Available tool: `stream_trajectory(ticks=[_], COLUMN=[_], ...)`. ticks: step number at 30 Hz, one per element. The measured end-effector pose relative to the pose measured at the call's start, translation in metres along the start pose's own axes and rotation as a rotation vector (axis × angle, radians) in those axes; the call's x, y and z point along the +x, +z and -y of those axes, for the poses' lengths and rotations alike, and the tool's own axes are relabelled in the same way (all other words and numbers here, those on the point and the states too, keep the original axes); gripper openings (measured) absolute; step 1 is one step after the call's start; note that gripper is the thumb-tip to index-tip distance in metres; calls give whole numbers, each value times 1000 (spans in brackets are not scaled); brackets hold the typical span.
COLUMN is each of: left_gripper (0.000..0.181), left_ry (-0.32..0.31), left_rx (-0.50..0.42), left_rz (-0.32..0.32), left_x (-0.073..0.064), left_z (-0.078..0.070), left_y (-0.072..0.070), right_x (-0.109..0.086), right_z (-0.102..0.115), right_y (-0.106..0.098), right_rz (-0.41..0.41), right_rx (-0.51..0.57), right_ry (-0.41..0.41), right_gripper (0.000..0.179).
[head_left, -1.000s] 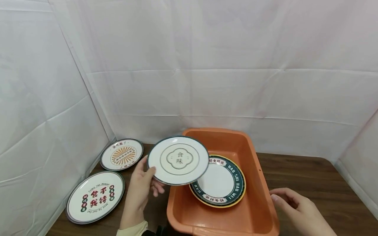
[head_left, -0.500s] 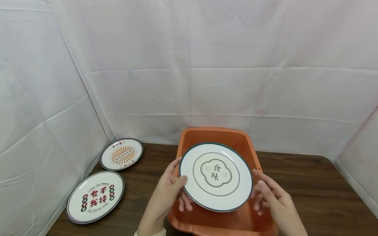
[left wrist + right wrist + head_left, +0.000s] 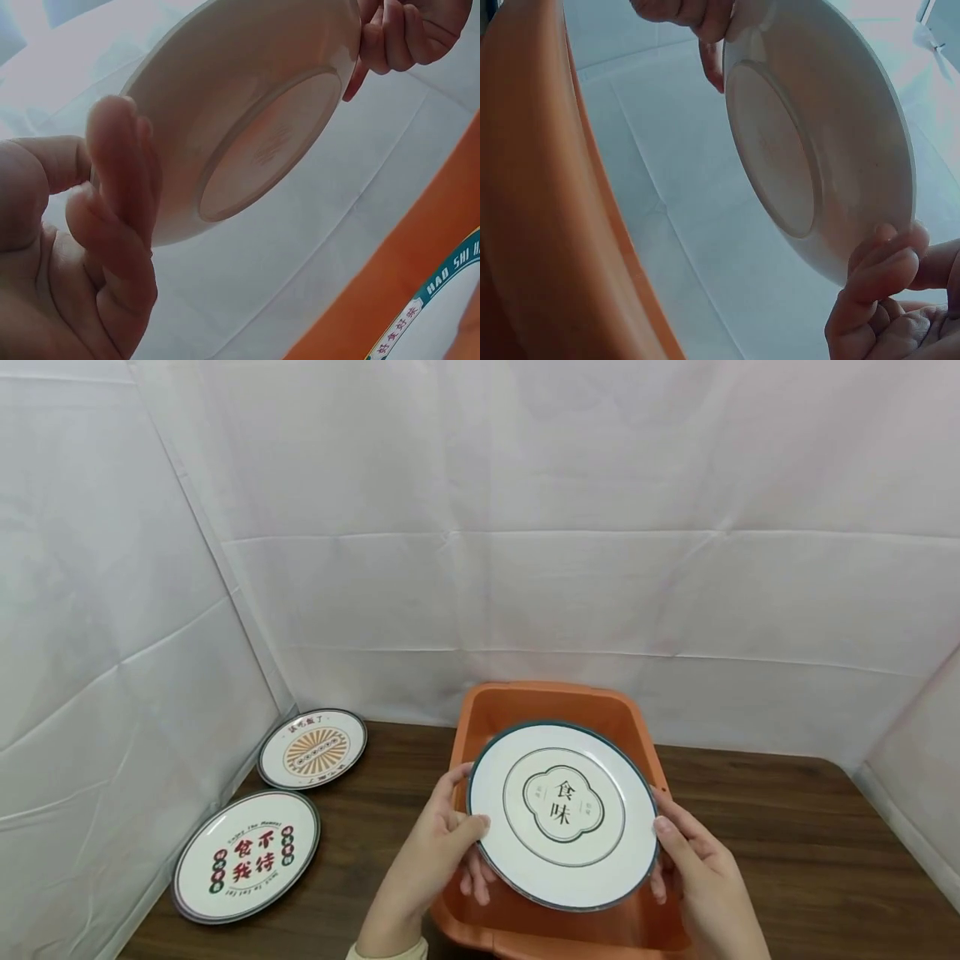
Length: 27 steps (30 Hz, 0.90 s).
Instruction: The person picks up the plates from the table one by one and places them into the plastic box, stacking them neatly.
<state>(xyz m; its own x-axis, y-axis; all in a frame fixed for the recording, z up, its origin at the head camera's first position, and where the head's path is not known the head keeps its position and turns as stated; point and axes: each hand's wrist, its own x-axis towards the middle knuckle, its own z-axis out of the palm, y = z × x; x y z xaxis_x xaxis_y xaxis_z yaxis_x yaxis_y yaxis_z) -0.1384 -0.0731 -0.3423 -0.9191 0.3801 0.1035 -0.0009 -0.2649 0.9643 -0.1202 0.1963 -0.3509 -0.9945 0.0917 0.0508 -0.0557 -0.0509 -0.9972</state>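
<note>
A white plate (image 3: pixel 562 881) with a dark green rim and a flower-shaped emblem is held up, tilted, above the orange basin (image 3: pixel 543 697). My left hand (image 3: pixel 435 852) pinches its left edge, thumb on the face and fingers beneath. At the opposite edge my right hand (image 3: pixel 705 868) grips it the same way. Both wrist views show the plate's plain underside (image 3: pixel 225 127) and raised foot ring. Inside the basin lies a green-bordered plate (image 3: pixel 450 300), seen in part in the left wrist view and hidden behind the held plate in the head view.
On the brown wooden table (image 3: pixel 787 852), two plates lie left of the basin: one with an orange sunburst (image 3: pixel 315 750), and nearer, one with red characters (image 3: pixel 247 858). White cloth walls (image 3: pixel 570 593) stand behind and at both sides.
The left hand has carried the plate rightward over the basin. My right hand has moved from beside the basin to the plate's right edge and taken hold of it.
</note>
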Motion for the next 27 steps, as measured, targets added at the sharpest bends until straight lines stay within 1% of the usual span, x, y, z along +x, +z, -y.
stream_trajectory(ticks=[3, 7, 9, 12, 15, 17, 19, 21, 23, 25, 27], left_gripper=[56, 54, 55, 53, 40, 36, 36, 35, 33, 32, 32], left_ry=[5, 13, 15, 18, 41, 64, 84, 98, 102, 107, 112], left_rx=[26, 43, 70, 144, 205, 234, 248, 263, 275, 300, 333], left_rz=[6, 39, 55, 41, -4, -55, -115, -172, -214, -238, -245], left_x=[0, 2, 4, 4, 5, 6, 8, 12, 16, 21, 29], left_z=[0, 3, 4, 6, 8, 8, 7, 5, 0, -7, -13], left_y=[-1, 0, 0, 0, -1, -2, -2, -1, -1, 0, -1], right_x=[0, 1, 1, 4, 6, 8, 10, 13, 15, 19, 26], right_z=[-1, 0, 1, 6, 11, 15, 20, 25, 30, 37, 43], right_y=[1, 2, 3, 2, 0, -2, -3, -3, -2, 0, 2], right_rz=[1, -12, -26, -47, -48, -39, -24, -10, 1, 5, 9], right_rx=[19, 30, 34, 26, 13, 15, 17, 14, -3, -24, -47], right_ry=[-22, -17, -6, 14, 8, -13, -39, -58, -65, -73, -88], right_gripper=[23, 21, 19, 18, 20, 20, 22, 28, 38, 48, 53])
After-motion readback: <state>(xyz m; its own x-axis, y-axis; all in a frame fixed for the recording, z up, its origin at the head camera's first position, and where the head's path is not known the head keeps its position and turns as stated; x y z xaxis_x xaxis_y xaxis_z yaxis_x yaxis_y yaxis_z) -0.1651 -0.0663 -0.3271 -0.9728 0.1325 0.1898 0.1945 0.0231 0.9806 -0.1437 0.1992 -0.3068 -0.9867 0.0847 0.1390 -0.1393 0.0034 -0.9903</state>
